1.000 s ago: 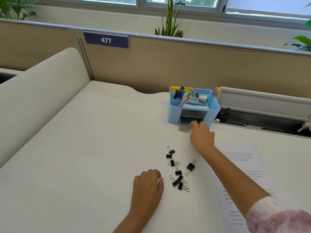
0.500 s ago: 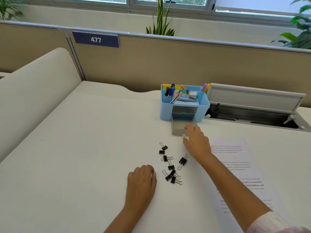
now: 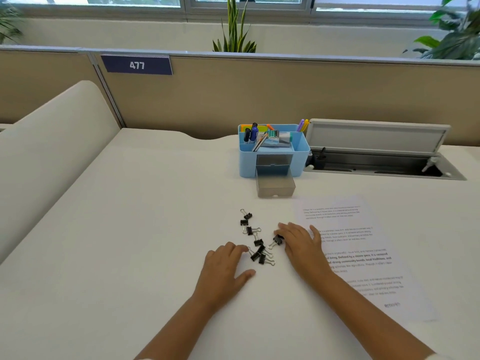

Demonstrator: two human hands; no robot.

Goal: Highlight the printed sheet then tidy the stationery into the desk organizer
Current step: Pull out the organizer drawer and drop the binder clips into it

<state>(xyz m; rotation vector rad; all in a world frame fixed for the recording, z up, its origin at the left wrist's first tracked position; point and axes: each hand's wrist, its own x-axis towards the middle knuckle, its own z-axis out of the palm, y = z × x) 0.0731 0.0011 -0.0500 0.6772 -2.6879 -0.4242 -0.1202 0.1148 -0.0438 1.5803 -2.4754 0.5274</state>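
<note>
Both hands flat, spread | binder clips (image 3: 257, 239) btwn left hand (image 3: 225, 266) & right hand (image 3: 302, 242) | drawer (image 3: 275, 187) open

white desk (image 3: 130, 229) | on it: blue organizer (image 3: 246, 162), binder clips (image 3: 255, 240), printed sheet (image 3: 363, 255)

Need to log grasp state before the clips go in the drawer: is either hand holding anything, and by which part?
Nothing is held. The left hand lies flat beside the binder clips; the right hand has its fingers on one clip, not lifted.
</note>
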